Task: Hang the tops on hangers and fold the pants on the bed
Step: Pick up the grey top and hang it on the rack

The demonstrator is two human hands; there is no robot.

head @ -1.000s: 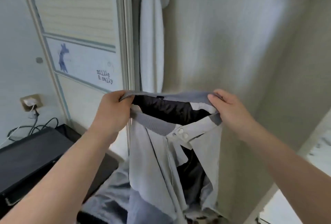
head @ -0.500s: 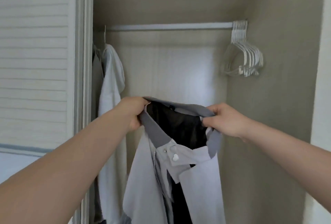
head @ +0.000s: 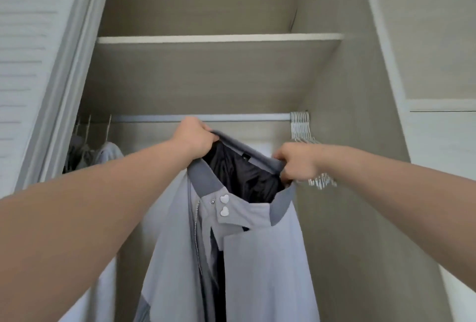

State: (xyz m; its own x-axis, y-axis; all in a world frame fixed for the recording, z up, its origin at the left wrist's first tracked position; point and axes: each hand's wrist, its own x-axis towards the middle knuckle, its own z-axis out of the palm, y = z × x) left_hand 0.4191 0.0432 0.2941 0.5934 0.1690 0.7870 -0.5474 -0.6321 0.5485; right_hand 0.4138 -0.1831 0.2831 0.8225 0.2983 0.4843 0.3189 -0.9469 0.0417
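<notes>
1. head view: the left hand (head: 194, 136) and the right hand (head: 296, 160) hold up a light grey jacket (head: 257, 257) in front of an open wardrobe.
2. the grip of the left hand is closed round the left end of the darker grey, ribbed collar (head: 206, 180). the grip of the right hand is closed round its right end.
3. the jacket hangs soft and loose under the hands. its black lining (head: 239, 175) looks smooth and a little shiny. a zipper (head: 197, 231) runs down the front, and two small heart-shaped buttons (head: 224, 199) sit on a flap.
4. a round pale rail (head: 244, 117) crosses the wardrobe. thin white hangers (head: 300, 126) hang in a bunch at its right end, partly behind the right hand.
5. grey clothes (head: 108, 151) hang at the left end. above is a flat shelf (head: 219, 38) with a white edge, and at the left a slatted white door (head: 20, 64).
</notes>
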